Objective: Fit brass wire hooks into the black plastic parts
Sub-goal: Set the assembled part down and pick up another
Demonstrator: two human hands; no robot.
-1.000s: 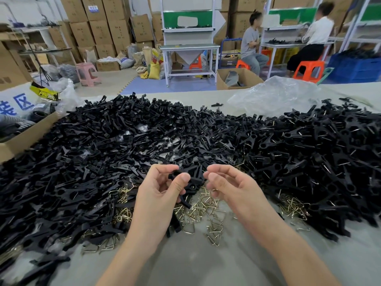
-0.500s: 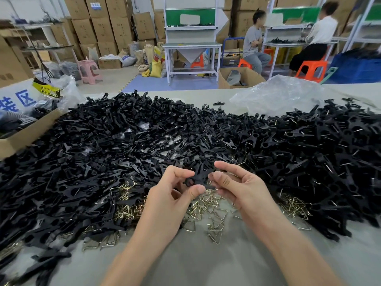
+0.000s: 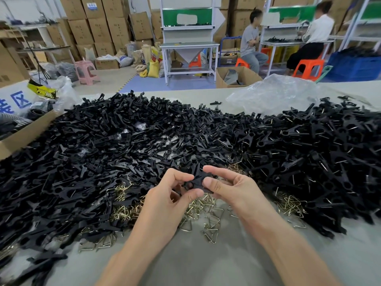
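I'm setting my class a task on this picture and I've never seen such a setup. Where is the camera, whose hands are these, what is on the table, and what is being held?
There is no machine: a person works with bare hands, and the camera sits on their head, looking forward and down. The left hand and right hand together pinch one black plastic part. Whether a hook is already in it cannot be told. On the grey table lies a big pile of black parts, with loose brass wire hooks near the hands. A clear plastic bag lies behind the pile.
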